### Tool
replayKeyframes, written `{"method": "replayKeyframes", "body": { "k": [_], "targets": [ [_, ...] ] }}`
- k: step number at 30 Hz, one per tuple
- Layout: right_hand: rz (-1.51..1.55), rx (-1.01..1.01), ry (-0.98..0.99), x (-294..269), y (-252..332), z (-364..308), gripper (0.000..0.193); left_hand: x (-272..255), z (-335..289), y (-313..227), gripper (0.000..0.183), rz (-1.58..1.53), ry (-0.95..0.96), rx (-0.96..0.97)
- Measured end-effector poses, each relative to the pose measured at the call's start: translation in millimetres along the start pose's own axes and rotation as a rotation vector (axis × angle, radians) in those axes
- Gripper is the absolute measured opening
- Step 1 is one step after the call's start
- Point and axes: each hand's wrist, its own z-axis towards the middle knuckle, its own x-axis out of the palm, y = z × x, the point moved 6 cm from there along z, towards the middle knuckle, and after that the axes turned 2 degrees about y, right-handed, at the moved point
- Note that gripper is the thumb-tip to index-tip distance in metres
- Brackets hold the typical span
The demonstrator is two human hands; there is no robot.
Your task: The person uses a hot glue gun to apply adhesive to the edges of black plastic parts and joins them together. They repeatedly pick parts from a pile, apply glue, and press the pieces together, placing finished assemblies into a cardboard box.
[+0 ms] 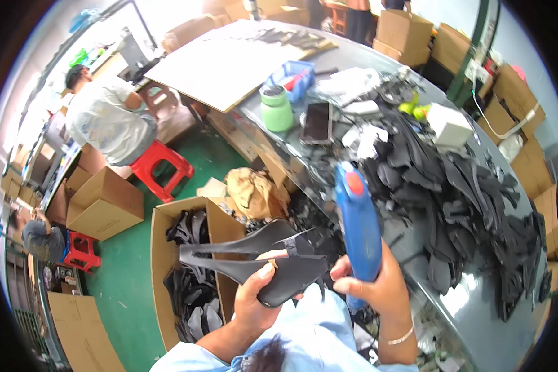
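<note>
In front of my body my left hand [252, 305] grips a black bicycle saddle [299, 278] by its wide end, the thumb on top. A long slot splits the saddle down its middle, and its narrow end points left over a cardboard box. Some loose black material stands up at the wide end, near the slot. To the right, my right hand [387, 288] is wrapped around a blue handheld tool [361, 232] with a red button. The tool stands nearly upright, apart from the saddle. Its working tip cannot be made out.
Black pieces fill the cardboard box [159, 270] at left. A large pile of black pieces [440, 186] covers the right of the table [471, 310]. Farther back are a phone [317, 123], a green jar [276, 110] and a blue basket [302, 84]. A person [108, 118] sits on a red stool [161, 167].
</note>
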Motion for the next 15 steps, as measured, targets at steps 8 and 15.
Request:
{"method": "replayKeyframes", "body": {
  "k": [8,15],
  "targets": [
    [-0.853,-0.364,-0.17,33,-4,-49,0.062,15,3,-42,0.043,0.125,-0.061,0.551],
    [-0.888,-0.409,-0.107,48,-5,-54,0.061,9,-1,-47,0.04,0.126,-0.023,0.659]
  ]
}}
